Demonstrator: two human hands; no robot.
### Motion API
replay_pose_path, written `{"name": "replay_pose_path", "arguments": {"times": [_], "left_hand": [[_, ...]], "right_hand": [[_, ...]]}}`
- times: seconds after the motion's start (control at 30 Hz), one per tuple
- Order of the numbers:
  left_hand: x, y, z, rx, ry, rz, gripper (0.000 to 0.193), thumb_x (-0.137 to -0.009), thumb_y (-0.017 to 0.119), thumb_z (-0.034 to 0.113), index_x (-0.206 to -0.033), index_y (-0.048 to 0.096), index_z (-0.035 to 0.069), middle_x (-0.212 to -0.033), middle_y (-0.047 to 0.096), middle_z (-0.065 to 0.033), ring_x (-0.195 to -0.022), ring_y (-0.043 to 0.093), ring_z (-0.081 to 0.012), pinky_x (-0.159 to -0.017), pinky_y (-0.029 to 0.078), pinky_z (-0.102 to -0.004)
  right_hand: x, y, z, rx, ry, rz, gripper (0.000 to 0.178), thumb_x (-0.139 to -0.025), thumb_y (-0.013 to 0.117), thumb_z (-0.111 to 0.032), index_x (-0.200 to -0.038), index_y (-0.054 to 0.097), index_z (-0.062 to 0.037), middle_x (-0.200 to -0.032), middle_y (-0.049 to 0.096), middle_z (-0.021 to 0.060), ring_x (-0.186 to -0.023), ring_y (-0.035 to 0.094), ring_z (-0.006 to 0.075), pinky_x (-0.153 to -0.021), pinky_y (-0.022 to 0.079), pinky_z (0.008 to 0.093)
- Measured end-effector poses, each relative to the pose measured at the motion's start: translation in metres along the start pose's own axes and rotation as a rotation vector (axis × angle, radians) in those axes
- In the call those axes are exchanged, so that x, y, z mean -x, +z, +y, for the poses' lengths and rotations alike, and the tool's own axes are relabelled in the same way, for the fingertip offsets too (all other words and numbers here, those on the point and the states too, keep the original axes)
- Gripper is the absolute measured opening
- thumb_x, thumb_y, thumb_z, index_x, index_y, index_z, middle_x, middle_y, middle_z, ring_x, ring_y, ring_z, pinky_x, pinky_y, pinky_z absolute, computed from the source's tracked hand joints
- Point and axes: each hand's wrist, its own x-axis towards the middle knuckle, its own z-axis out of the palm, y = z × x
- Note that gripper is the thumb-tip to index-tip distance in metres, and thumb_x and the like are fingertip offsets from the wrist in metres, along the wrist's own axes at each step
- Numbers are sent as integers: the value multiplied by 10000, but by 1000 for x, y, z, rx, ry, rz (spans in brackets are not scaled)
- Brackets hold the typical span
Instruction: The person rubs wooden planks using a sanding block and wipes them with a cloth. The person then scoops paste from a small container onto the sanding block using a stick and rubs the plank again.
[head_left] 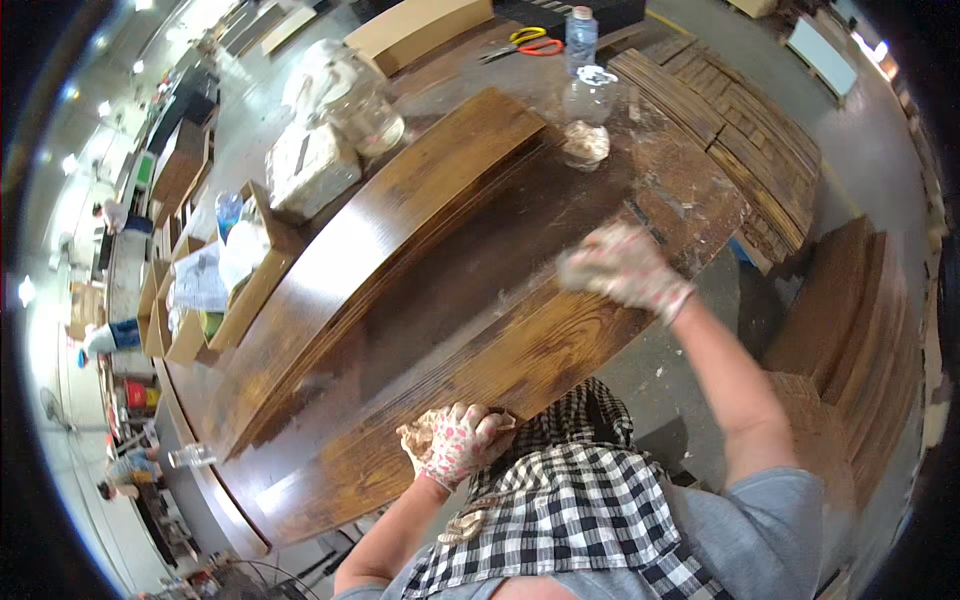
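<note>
A long wood-grain board (530,372) lies along the near edge of the worktable (455,265). My left hand (460,440), in a white glove with pinkish spots, is closed around a crumpled brown rag (418,436) at the board's near edge. Over the far right end of the board is my right hand (625,268), in a similar glove. Motion smears its fingers, so whether they hold anything is unclear. Beyond the hands, a stack of wood-grain boards (370,235) runs across the table.
On the left stands an open cardboard box (262,285) with papers and bags. At the back are scissors (530,46), a blue-tinted bottle (581,40), a clear jar (590,95) and a whitish wad (586,145). Stacked boards (840,300) stand at right.
</note>
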Motion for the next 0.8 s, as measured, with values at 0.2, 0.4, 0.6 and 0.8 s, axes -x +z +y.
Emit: {"name": "replay_pose_path", "arguments": {"times": [0.2, 0.4, 0.6, 0.8], "left_hand": [[-11, 6, 5, -53, 28, -12, 256, -699, 772, 311, -889, 644, 196, -887, 566, -48, -795, 547, -281, -659, 446, -424], [-6, 11, -2, -76, 58, 31, 252, -669, 791, 310, -833, 647, 184, -868, 564, -51, -767, 530, -286, -656, 438, -428], [-7, 8, -1, -74, 58, 25, 328, -609, 808, 284, -847, 613, 173, -862, 552, -59, -787, 520, -302, -674, 425, -441], [-5, 14, -7, -65, 78, 29, 386, -623, 803, 276, -923, 585, 169, -902, 549, -67, -825, 518, -312, -707, 412, -450]], "right_hand": [[34, -33, 64, 79, 206, 191, 317, -792, 687, -274, -1101, 686, -201, -1066, 613, 52, -997, 555, 255, -873, 450, 425], [95, -23, 50, -159, 383, 124, 395, -740, 748, -235, -1123, 664, -182, -1124, 578, 88, -1116, 533, 277, -981, 415, 426], [124, -16, 43, -205, 406, 189, 413, -731, 757, -226, -1124, 630, -218, -1129, 567, 64, -1107, 535, 238, -968, 421, 411], [79, -10, 51, -210, 388, 212, 416, -728, 763, -222, -1115, 613, -207, -1050, 568, 51, -1033, 538, 225, -908, 459, 392]]}}
